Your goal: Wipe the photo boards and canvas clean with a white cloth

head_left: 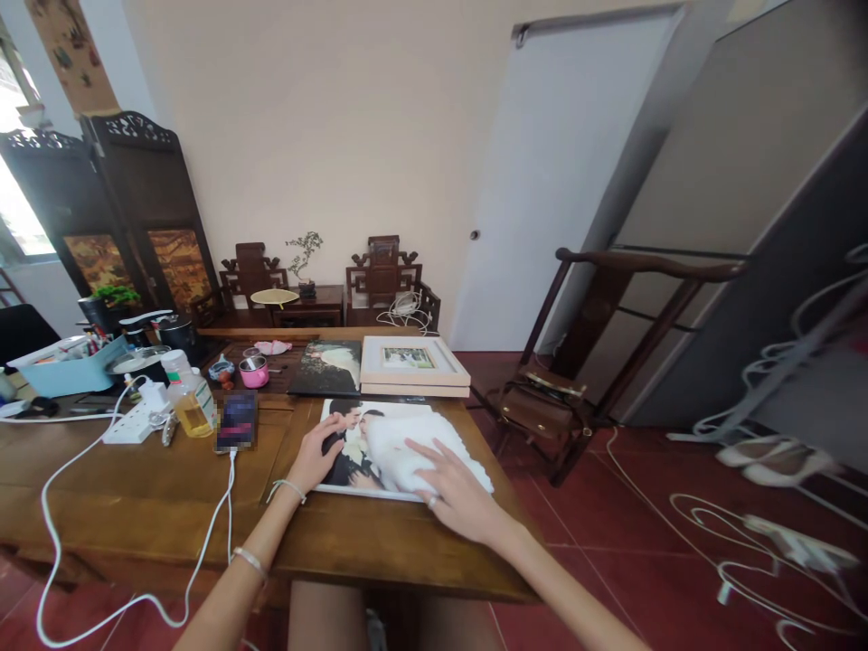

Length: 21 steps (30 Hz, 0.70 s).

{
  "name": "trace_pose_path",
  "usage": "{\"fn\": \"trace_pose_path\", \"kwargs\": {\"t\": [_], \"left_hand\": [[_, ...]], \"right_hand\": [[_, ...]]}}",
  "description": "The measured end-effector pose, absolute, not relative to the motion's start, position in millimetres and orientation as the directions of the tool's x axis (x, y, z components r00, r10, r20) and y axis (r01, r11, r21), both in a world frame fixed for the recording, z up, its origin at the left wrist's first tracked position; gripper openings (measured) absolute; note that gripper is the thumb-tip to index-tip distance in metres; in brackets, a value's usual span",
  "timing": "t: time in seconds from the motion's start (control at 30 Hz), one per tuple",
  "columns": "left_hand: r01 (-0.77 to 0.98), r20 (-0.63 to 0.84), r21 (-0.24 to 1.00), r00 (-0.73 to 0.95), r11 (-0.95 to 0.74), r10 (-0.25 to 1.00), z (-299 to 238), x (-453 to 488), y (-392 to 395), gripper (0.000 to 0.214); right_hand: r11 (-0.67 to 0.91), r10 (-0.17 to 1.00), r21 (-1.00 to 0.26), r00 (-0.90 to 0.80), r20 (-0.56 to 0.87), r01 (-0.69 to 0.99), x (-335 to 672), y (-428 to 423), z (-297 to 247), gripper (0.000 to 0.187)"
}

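At lower centre, the photo (355, 457) is seemingly wiped with cloth (396, 445) under the right hand (458, 494), left hand (315, 457) braced, fingers of both apart; even strokes seem needed next.

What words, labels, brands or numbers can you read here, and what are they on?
No text can be read in this view.
Bottle: it has a label, but the print is too small and blurred.
Phone: the screen is pixelated, so nothing on it can be read.
Photo under the white cloth: no words visible on the part that shows.
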<state>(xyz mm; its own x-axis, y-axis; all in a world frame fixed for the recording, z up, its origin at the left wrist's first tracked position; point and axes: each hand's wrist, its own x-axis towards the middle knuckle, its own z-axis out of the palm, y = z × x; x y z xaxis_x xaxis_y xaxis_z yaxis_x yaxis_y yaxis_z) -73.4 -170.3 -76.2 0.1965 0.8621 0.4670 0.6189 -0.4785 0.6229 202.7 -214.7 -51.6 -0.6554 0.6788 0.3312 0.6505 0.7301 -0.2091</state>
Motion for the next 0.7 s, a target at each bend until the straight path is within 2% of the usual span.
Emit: {"fn": "trace_pose_path", "kwargs": {"t": [0.2, 0.43, 0.7], "left_hand": [[0.61, 0.49, 0.614, 0.202, -0.501, 0.848, -72, -74, -174, 0.033], [0.573, 0.5, 0.647, 0.18, -0.503, 0.847, -66, -71, -177, 0.034], [0.652, 0.473, 0.596, 0.188, -0.469, 0.861, -76, -77, -172, 0.037]], "right_hand": [[0.627, 0.763, -0.255, -0.515, 0.39, 0.736, 213, -161, -66, 0.027], [0.62, 0.774, -0.267, -0.517, 0.367, 0.738, 210, -153, -64, 0.027], [0.646, 0.756, -0.223, -0.571, 0.319, 0.73, 196, -177, -52, 0.026]]}}
